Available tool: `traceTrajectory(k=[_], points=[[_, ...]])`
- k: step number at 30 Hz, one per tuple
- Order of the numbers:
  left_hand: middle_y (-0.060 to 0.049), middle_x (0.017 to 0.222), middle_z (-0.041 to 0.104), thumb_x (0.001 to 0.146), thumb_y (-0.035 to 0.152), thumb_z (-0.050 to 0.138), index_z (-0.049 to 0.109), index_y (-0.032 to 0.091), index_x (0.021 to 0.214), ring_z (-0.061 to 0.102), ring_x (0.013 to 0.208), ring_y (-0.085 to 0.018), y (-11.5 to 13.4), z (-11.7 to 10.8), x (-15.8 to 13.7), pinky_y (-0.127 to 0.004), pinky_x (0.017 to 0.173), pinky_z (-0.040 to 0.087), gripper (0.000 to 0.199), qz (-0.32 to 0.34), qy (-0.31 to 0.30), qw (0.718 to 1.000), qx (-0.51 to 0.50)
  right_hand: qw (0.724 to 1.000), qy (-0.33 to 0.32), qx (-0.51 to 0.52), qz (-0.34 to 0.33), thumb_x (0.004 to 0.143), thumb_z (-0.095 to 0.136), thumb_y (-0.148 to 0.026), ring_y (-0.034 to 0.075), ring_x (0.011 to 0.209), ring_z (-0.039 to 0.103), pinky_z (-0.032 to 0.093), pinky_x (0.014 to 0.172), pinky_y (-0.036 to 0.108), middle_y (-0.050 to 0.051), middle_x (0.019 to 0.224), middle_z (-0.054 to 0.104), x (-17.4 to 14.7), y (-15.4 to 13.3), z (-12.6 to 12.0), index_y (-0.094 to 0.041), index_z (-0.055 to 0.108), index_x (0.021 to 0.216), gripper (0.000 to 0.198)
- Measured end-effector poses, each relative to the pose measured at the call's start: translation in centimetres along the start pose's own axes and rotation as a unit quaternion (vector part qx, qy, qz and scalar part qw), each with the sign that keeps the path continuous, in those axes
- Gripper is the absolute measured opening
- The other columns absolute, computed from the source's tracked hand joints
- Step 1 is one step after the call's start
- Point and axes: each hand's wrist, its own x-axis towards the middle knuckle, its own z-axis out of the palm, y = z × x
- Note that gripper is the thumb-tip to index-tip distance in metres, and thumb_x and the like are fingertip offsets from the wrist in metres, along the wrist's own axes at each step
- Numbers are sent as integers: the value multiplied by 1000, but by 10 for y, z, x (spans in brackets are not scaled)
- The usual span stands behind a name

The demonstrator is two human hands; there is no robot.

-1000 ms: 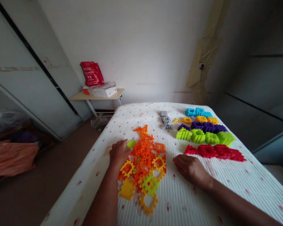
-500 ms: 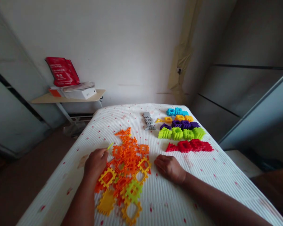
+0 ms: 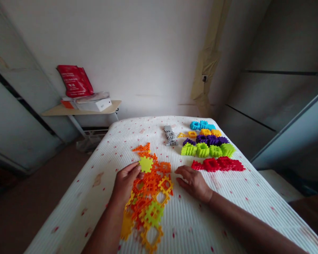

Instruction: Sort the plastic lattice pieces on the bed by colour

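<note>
My left hand (image 3: 127, 181) pinches the edge of a yellow-green interlocking tile (image 3: 146, 164), a solid square with toothed sides, and holds it over the pile. Below it spreads a loose heap of orange interlocking tiles (image 3: 149, 185), mixed with yellow frame tiles (image 3: 151, 240) and a lime-green window tile (image 3: 153, 212). My right hand (image 3: 193, 183) hovers or rests just right of the heap, thumb and fingers apart, with nothing in it. Part of the heap is hidden behind my left hand and forearm.
Sorted rows stand at the right: red tiles (image 3: 218, 164), lime-green tiles (image 3: 208, 150), purple tiles (image 3: 206, 140), yellow tiles (image 3: 205, 132) and blue tiles (image 3: 202, 125). Grey tiles (image 3: 170, 135) form a line at the back. A small side table (image 3: 82, 111) holds boxes and a red bag (image 3: 75, 81).
My left hand has moved right, turning the yellow-green tile from edge-on to face-on above the heap. My right hand's fingers have spread from a more closed shape.
</note>
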Motion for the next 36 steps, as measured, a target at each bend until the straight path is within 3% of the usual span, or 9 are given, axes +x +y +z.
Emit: traceTrajectory(k=[4,8,15,23,26,29,33,36], points=[[-3,63,66,65,41,67,61,9,104,62,59,-15,1,15,-10,-30,64,52,51,-31,-34,999,7,998,42,41,0,83,54,-29,22,102,55,47,84,38,11,109,59,25,-19,-4,-20,52,113,31],[-4,71,67,62,39,68,65,12,86,62,64,-16,7,27,-17,-29,65,51,36,-35,-79,996,20,1000,11,-21,-11,79,59,-35,26,108,49,45,87,42,15,121,53,44,-42,1,-17,47,122,47],[-1,63,64,61,42,67,63,15,69,60,63,-16,8,29,-20,-25,60,50,28,0,-119,990,79,991,-29,-127,-9,87,45,-32,24,92,53,49,73,36,12,115,57,51,-55,8,-14,47,121,39],[-4,73,69,62,47,66,66,16,75,65,72,-20,8,31,-27,-27,66,53,34,13,-181,978,101,990,-41,-133,-22,84,48,-29,23,94,53,48,74,35,14,119,56,40,-57,-5,-14,45,123,42],[-6,86,71,58,48,69,68,18,80,65,84,-22,9,29,-26,-25,74,53,38,-1,-149,985,83,992,-54,-117,-13,77,54,-27,22,101,52,46,81,34,10,124,54,38,-35,-37,-16,43,126,51],[-4,83,72,55,50,70,69,19,78,66,83,-20,8,22,-21,-22,75,52,38,2,-89,993,83,985,-50,-145,79,71,59,-22,21,105,52,44,86,31,7,122,56,31,15,-92,-19,47,124,54],[-1,76,71,54,49,70,69,21,77,66,76,-18,7,14,-17,-19,71,52,37,0,-22,995,93,928,-58,-271,249,68,61,-22,20,93,57,45,79,29,7,107,62,12,97,-162,-22,53,121,54],[0,75,71,53,48,71,69,21,76,66,75,-18,7,13,-18,-19,70,53,36,-2,-7,995,96,888,-128,-314,309,67,63,-25,20,87,59,45,75,28,6,103,63,0,140,-188,-24,55,120,54]])
